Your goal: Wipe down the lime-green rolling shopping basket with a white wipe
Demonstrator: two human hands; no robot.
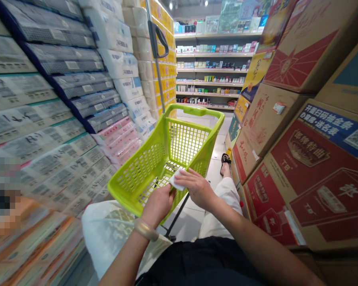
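Observation:
A lime-green plastic shopping basket (146, 163) with lattice sides stands in front of me, tilted in view. It has a tall metal pull rod with a black grip (158, 41). My left hand (158, 202), with a bangle on its wrist, is closed at the basket's near rim; its fingertips are mostly hidden. In my right hand (198, 188) is a folded white tissue or cloth (178, 180), pressed against the same rim under its fingers. Inside the basket, the bare lattice floor shows.
Stacked paper packs (119, 65) rise on the left, with blurred packages (32, 246) below. Cardboard cartons (325, 171) form a wall on the right. Shelves of small boxes and bottles (209, 65) close off the far end. My foot in a black sandal (226, 158) rests beside the cartons.

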